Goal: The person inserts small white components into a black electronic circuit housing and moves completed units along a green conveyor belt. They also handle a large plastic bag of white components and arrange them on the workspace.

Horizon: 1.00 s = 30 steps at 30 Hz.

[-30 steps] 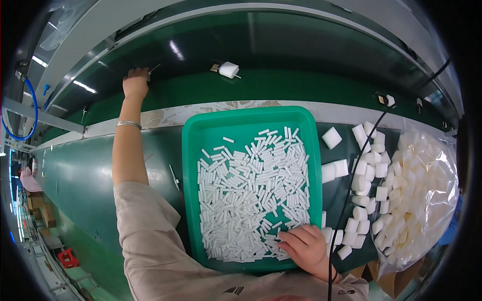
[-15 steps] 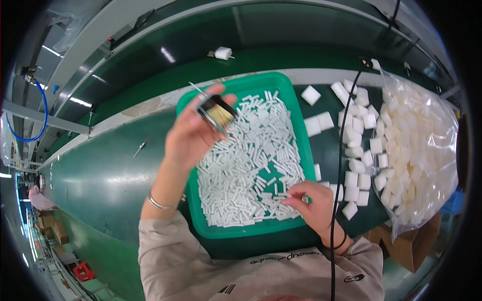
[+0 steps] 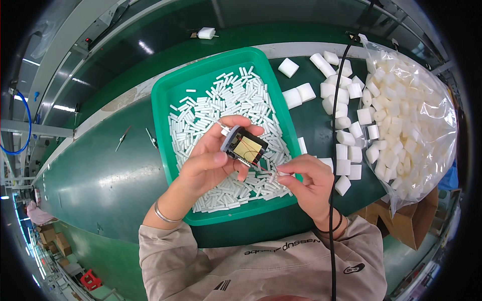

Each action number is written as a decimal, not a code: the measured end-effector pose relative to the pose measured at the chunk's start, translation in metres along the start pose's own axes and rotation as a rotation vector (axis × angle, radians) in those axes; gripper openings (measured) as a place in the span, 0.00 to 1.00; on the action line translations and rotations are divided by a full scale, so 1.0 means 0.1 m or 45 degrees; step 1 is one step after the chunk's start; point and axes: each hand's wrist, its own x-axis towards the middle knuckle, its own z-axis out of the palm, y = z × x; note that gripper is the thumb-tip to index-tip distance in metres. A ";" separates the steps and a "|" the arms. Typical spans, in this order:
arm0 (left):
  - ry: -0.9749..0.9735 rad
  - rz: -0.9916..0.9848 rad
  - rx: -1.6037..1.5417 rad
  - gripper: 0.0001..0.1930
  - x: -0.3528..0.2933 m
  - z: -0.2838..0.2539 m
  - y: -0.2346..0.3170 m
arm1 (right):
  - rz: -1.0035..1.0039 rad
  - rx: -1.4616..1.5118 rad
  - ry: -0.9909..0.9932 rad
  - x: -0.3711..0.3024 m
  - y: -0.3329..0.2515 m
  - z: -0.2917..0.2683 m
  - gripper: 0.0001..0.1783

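My left hand (image 3: pixel 206 163) is closed around a small electronic device (image 3: pixel 246 148) with a black housing, a grey round rim, a yellow block inside and thin red wires. A white stem sticks out of its rim end. Beside it, my right hand (image 3: pixel 310 183) pinches what looks like a short white tube (image 3: pixel 284 173), close to the ends of the wires. Whether a wire is inside it I cannot tell. Both hands are above a green tray (image 3: pixel 158 118) that holds a great many loose short white tubes (image 3: pixel 236 93).
Several white foam blocks (image 3: pixel 343 138) lie right of the tray, beside a clear plastic bag (image 3: pixel 416 120) full of more. A black cable (image 3: pixel 332 220) hangs down in front. Two thin parts, one a dark-tipped rod (image 3: pixel 122 139), lie left. A belt with another white-block unit (image 3: pixel 206 33) runs behind.
My left hand has brought the device down and right, over the tray's middle. My right hand has lifted from among the tubes to the device's wires. The view has shifted slightly.
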 end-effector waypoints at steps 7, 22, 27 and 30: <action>0.149 0.095 0.415 0.22 0.00 0.01 -0.09 | -0.024 -0.072 0.106 -0.03 0.03 -0.02 0.10; 0.231 0.331 0.849 0.20 0.00 0.01 -0.12 | 0.123 0.225 0.308 -0.01 0.08 -0.01 0.09; 0.106 0.304 1.532 0.17 0.00 0.13 -0.05 | 0.000 0.010 0.148 0.02 0.08 -0.04 0.10; 0.038 0.266 1.425 0.19 -0.02 0.12 -0.12 | 0.011 0.038 0.153 0.03 0.08 -0.03 0.10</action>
